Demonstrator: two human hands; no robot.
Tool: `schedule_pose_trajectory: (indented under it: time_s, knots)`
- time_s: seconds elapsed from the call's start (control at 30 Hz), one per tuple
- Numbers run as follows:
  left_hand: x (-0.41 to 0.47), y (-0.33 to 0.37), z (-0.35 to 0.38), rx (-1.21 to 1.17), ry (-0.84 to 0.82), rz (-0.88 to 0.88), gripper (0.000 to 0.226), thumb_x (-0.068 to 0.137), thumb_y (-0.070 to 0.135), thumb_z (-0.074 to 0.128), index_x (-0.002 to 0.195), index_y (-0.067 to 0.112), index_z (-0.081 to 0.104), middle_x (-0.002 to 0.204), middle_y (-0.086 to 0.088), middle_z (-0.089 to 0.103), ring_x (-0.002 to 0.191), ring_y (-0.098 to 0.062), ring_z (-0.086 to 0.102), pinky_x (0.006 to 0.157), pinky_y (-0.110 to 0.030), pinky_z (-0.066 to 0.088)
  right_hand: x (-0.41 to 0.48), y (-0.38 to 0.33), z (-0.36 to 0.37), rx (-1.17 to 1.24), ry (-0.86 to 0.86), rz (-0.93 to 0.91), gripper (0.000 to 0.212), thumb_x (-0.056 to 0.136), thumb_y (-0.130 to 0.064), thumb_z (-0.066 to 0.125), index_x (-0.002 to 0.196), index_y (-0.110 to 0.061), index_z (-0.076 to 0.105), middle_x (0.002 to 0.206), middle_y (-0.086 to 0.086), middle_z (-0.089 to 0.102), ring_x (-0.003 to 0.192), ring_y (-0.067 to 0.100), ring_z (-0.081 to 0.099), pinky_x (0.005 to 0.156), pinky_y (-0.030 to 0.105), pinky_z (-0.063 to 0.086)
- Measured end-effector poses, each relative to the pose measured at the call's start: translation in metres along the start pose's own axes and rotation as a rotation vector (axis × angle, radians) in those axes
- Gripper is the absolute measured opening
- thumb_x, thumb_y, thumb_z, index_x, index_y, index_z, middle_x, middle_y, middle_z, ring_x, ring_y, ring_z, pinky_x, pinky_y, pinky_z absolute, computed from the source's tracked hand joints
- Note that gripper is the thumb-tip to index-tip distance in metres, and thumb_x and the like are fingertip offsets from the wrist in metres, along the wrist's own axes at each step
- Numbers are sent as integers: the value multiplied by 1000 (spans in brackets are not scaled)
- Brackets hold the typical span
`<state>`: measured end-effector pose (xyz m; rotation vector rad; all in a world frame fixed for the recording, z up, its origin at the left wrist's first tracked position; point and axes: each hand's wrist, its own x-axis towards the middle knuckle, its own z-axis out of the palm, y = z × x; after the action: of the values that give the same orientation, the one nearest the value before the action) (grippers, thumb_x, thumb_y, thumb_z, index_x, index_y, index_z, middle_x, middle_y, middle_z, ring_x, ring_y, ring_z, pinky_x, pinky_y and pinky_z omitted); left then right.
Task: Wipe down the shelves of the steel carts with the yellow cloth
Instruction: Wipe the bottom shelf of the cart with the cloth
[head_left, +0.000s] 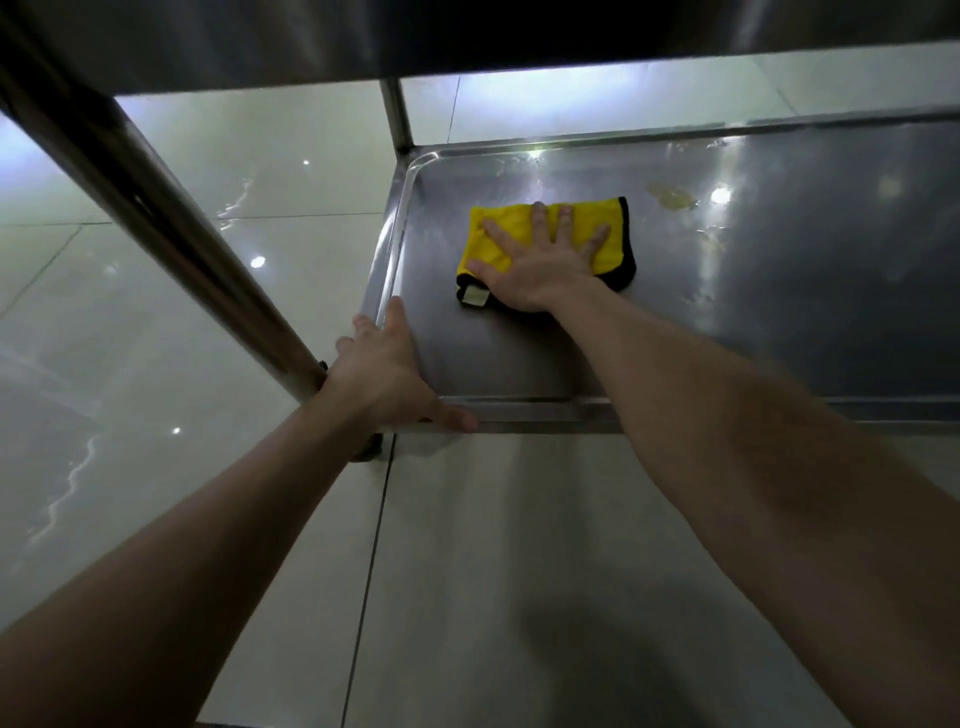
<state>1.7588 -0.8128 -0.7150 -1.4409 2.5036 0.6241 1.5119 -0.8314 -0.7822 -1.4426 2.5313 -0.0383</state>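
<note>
The yellow cloth (506, 228), edged in black with a small white tag, lies flat on the lower steel shelf (779, 291) near its left end. My right hand (540, 265) presses down on the cloth with its fingers spread and straight. My left hand (387, 371) rests on the shelf's near left corner, thumb along the front rim and fingers over the left rim. A yellowish smear (672, 196) and streaks mark the shelf to the right of the cloth.
The cart's near left post (156, 208) runs diagonally up to the left, and the far post (397, 114) stands behind the shelf corner. An upper shelf (467, 36) hangs overhead. Glossy pale floor tiles (208, 166) surround the cart.
</note>
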Motion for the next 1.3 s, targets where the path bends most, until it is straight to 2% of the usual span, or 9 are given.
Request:
schedule_pose_trajectory:
  time_s: [0.3,0.4,0.47,0.53,0.67,0.73,0.93,1.07,1.3]
  knots:
    - [-11,9,-3,-48,59,24,170,48,61,105,172,21,-5,173,-16,21,157,-44,27,121,-60,40,-155,23,50,12,111,-153,83,84,-92,1,162,-64,3,181,0,-7,165,33,-13,120,78,-12]
    - [-36,2,19,-181,269,189,127,61,52,102,162,14,35,150,-14,48,140,-33,49,110,-51,50,-160,27,46,31,83,-146,87,80,-95,-3,161,-66,2,181,-2,-10,165,30,-15,121,76,-13]
    - [-62,-11,47,-310,485,202,71,70,50,97,126,25,61,119,3,65,107,-15,64,85,-41,57,-156,26,46,32,98,-145,87,79,-96,-3,160,-67,2,181,-3,-10,165,30,-15,121,75,-14]
    - [-82,-27,66,-447,638,62,47,74,54,89,94,32,53,87,10,63,77,-6,61,66,-36,51,-153,27,50,32,101,-143,86,79,-98,-2,159,-68,1,180,-5,-10,165,29,-15,121,75,-14]
    - [-81,-59,45,-742,821,-220,75,68,64,91,110,23,44,108,-2,57,93,-19,60,82,-45,56,-151,28,49,24,99,-134,84,80,-98,-3,158,-69,-2,181,-5,-9,165,28,-15,121,76,-13]
    - [-65,-62,18,-908,799,-143,72,74,65,89,114,18,51,108,-4,63,96,-21,66,87,-41,59,-152,22,46,7,85,-116,84,80,-96,-3,159,-68,-4,180,-3,-11,165,31,-15,120,78,-12]
    - [-36,-45,4,-1124,782,36,43,99,47,72,63,27,60,58,-10,60,54,-25,60,66,-59,58,-149,-81,50,-13,41,-302,73,94,-86,3,162,-62,-3,180,5,-16,163,42,-20,113,81,-19]
    - [-24,-51,9,-1139,817,42,38,96,43,69,62,31,58,57,-9,55,52,-26,56,56,-57,55,-110,-102,54,-18,64,-357,75,90,-90,2,160,-65,-5,180,0,-14,164,38,-18,112,81,-20]
    - [-12,-50,15,-1179,856,70,42,99,30,68,71,9,44,60,-16,42,57,-26,46,49,-53,43,10,-99,6,16,13,-132,80,92,-92,13,164,-61,0,180,6,-10,163,43,-15,113,85,-15]
